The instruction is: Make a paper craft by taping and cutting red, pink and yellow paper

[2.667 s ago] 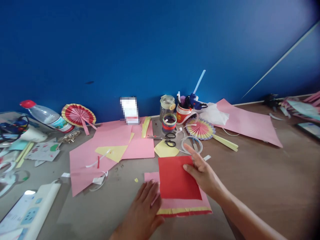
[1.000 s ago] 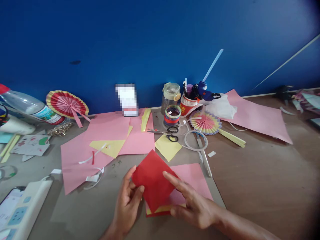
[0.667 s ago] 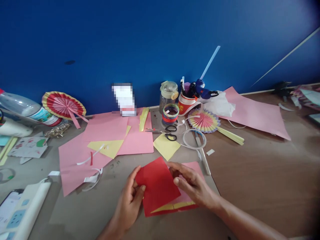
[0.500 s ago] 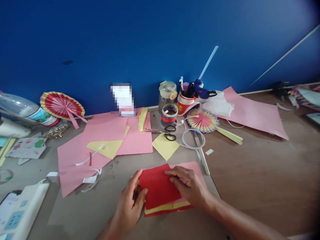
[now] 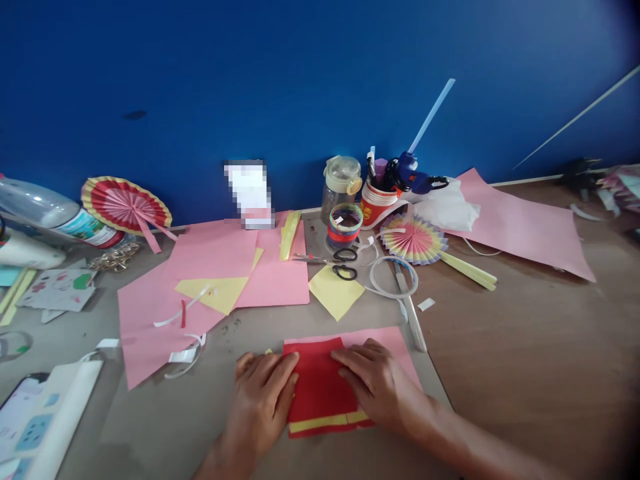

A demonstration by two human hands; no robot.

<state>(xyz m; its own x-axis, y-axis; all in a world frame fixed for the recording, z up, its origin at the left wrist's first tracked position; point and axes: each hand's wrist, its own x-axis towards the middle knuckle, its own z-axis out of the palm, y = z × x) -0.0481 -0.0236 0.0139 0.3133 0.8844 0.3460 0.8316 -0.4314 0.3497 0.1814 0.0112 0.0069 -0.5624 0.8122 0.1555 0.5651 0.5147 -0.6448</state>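
A red paper sheet (image 5: 317,380) lies over a stack with a yellow paper strip (image 5: 320,423) and another red edge showing along its bottom. Pink paper (image 5: 390,340) sticks out behind and to the right of it. My left hand (image 5: 263,397) is at the sheet's left edge, its fingers closed together and their tips on the red. From the right, my right hand (image 5: 383,383) holds the sheet's right side, with fingertips and thumb on the red. The undersides of both hands are hidden.
Scissors (image 5: 340,263), a yellow square (image 5: 337,293), a tape roll (image 5: 345,227) and a utility knife (image 5: 411,313) lie beyond the stack. Pleated paper fans (image 5: 414,239), pink sheets (image 5: 217,250), a pen cup (image 5: 377,200) and a bottle (image 5: 60,210) stand or lie along the blue wall.
The red sheet has come down flatter and nearer me onto the stack, baring more pink behind it. My left hand has turned over its left edge, fingers closer together.
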